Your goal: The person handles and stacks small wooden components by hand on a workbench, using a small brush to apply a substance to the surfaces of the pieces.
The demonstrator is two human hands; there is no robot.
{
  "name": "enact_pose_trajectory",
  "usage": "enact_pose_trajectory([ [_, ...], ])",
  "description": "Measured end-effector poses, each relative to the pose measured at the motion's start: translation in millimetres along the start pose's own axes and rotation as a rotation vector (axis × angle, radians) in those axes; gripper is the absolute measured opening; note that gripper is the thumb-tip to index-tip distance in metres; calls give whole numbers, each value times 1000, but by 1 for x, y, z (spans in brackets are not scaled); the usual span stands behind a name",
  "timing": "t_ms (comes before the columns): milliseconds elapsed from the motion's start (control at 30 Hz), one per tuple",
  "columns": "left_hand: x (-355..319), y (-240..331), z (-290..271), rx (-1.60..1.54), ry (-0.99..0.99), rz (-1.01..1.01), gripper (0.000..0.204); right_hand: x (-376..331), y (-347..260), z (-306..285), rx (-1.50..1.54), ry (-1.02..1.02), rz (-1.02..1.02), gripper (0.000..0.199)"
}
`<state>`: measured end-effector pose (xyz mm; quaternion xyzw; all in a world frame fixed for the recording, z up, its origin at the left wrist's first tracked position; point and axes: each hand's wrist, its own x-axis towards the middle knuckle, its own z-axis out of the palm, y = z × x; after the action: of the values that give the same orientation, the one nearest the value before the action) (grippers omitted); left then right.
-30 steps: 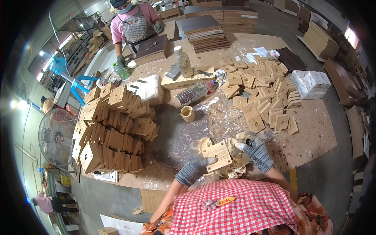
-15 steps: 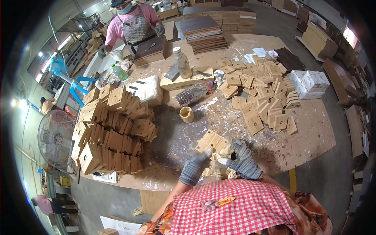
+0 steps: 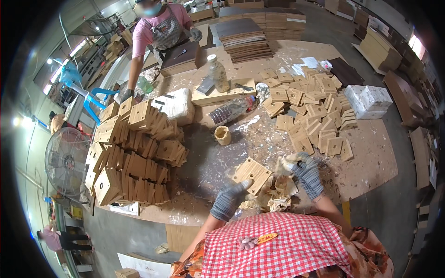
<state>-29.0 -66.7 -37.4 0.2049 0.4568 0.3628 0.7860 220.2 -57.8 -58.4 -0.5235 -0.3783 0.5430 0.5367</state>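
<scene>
Wooden square plate [image 3: 256, 170] with drilled holes is held by the left hand [image 3: 229, 199], low over the near side of the bench [image 3: 371, 153], in front of the apron [image 3: 273, 243]. Grey knit glove is worn; plate is pinched at its near left edge, thumb laid on top. Right hand [image 3: 304, 175], also gloved, is raised just right of the plate, apart from it, fingers bent; whether anything is pinched at the pale fingertips cannot be told. Crumpled tan cloth [image 3: 281, 202] is left on the bench between the hands. Similar plates are piled loosely at right [image 3: 310, 109], and stacked in tilted rows at left [image 3: 127, 164]. Small tan cup [image 3: 222, 135] is placed beyond the held plate, with a clear bottle [image 3: 229, 111] laid on its side behind it. White-wrapped bundle [image 3: 368, 99] is set right of the loose pile. Co-worker in pink [image 3: 167, 25] is seen across the bench, one arm reached down
</scene>
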Motion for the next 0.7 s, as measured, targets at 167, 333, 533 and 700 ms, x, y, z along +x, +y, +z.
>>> enact_pose_trajectory([
  [167, 3, -3, -10, 150, 37, 73, 48, 33, 73, -105, -158, 201, -175, 22],
  [333, 18, -19, -36, 23, 68, 122, 40, 10, 81, -120, -674, 328, -144, 37],
  [533, 44, -50, -63, -1, 146, 101, 38, -12, 61, -45, -1423, -144, -178, 57],
  [700, 40, -45, -46, 42, 196, 99, 33, -40, 72, -19, -1518, -267, -49, 46],
])
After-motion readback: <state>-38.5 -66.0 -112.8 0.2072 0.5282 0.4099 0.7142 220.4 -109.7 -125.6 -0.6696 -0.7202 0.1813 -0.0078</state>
